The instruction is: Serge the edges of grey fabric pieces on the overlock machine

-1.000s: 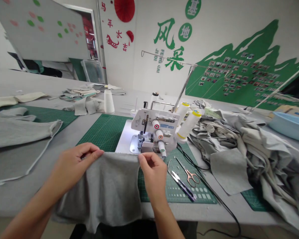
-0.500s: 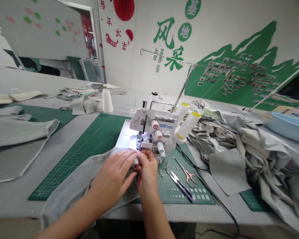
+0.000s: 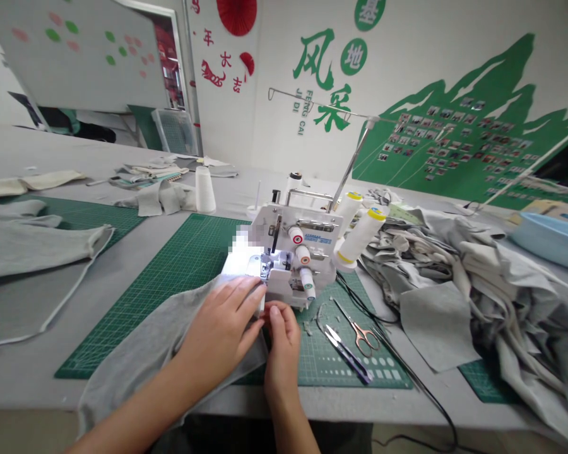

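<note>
A white overlock sewing machine stands in front of me, its work light shining on the bed. Grey fabric lies from the machine's front down towards the table edge. My left hand rests on this fabric with fingers stretched out flat, tips just before the presser foot. Beside it, below the machine's front, my right hand is closed in a pinch at the fabric's right edge. What lies between its fingertips is mostly hidden.
Scissors and purple-handled thread snips lie on the green cutting mat. Cables run beside them. A heap of grey fabric is at right, near a blue basin. A thread cone stands behind, left.
My right hand has moved down, away from the presser foot, and its fingers are more curled. My left hand has shifted only slightly on the fabric.
</note>
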